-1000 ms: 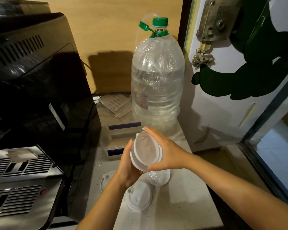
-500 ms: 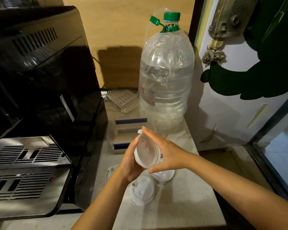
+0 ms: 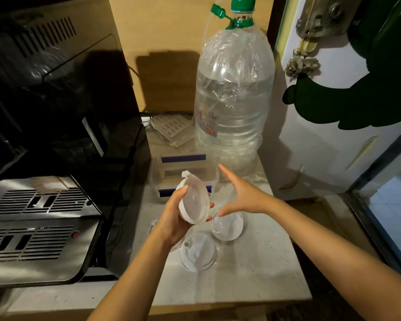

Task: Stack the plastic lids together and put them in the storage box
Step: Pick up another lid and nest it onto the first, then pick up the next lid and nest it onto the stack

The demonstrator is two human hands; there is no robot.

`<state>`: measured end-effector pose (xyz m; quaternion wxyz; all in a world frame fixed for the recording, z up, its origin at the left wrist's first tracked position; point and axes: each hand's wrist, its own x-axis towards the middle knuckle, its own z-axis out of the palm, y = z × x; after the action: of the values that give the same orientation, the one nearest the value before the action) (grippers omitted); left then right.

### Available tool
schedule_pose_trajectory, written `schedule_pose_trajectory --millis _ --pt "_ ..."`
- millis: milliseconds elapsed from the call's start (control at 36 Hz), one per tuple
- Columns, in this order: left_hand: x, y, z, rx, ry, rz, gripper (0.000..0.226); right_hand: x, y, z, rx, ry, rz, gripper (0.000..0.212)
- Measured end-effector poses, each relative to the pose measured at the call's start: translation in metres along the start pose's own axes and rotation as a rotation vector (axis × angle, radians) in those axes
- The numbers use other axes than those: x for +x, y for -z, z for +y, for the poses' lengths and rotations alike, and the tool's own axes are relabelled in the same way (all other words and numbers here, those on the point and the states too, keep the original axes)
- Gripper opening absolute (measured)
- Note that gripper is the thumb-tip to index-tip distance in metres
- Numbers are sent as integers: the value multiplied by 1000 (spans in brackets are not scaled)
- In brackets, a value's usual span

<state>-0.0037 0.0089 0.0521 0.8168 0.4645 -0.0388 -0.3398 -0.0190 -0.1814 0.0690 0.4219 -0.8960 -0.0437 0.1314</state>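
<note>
My left hand (image 3: pixel 171 221) grips a small stack of translucent white plastic lids (image 3: pixel 193 201), tilted on edge above the counter. To the stack's right my right hand (image 3: pixel 242 195) hovers with fingers spread, holding nothing. Two more lids lie flat on the counter: one (image 3: pixel 227 227) under my right hand and one (image 3: pixel 198 253) nearer me. A sliver of another lid (image 3: pixel 152 225) shows left of my left wrist. The clear storage box (image 3: pixel 171 169) with blue clips stands just behind the held stack.
A big water bottle (image 3: pixel 234 93) with a green cap stands behind the box. A black coffee machine (image 3: pixel 56 135) with a steel drip tray fills the left. The counter's front edge (image 3: pixel 218 302) is near me; a white door (image 3: pixel 333 147) is to the right.
My right hand has let go of the lid stack and pulled away to the right, fingers open. The left hand keeps holding the stack. The camera has moved closer.
</note>
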Motion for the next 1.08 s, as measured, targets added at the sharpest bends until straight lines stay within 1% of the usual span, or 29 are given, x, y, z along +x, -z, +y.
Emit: schedule_pose_trajectory --millis 83,222,333,417,444,472,528,556,583,667,750,833,944,1083 --pt "-4 9 -1 -5 0 57 105 4 -9 23 -97 -100 -24 115" --pt "-10 17 -3 -12 9 121 97 9 -41 53 -229 -265 -54 116" --pt "-14 21 -5 -36 15 147 98 10 -63 60 -352 -315 -67 119" --pt "-16 24 -6 -19 14 152 96 12 -70 59 -394 -323 -47 117" --pt "-16 25 -6 -12 17 156 91 11 -72 59 -392 -324 -36 116" --pt "-15 25 -7 -14 16 160 81 12 -73 58 -386 -324 -26 115" --pt "-15 25 -8 -38 10 184 52 11 -76 58 -378 -323 -15 114" --pt "-15 24 -8 -50 9 195 44 10 -77 57 -377 -323 -12 113" --pt "-15 24 -9 -56 9 201 42 10 -77 57 -377 -321 -9 111" --pt "-14 23 -11 -44 12 194 56 9 -76 56 -383 -312 -4 106" --pt "-12 22 -11 -37 18 196 54 8 -71 55 -380 -305 10 104" --pt "-11 20 -11 -40 15 199 51 7 -61 52 -362 -295 41 107" --pt "-10 16 -7 -30 20 201 58 6 -42 42 -347 -260 108 107" --pt "-9 10 -3 -26 18 181 60 -2 -11 16 -288 -146 199 106"
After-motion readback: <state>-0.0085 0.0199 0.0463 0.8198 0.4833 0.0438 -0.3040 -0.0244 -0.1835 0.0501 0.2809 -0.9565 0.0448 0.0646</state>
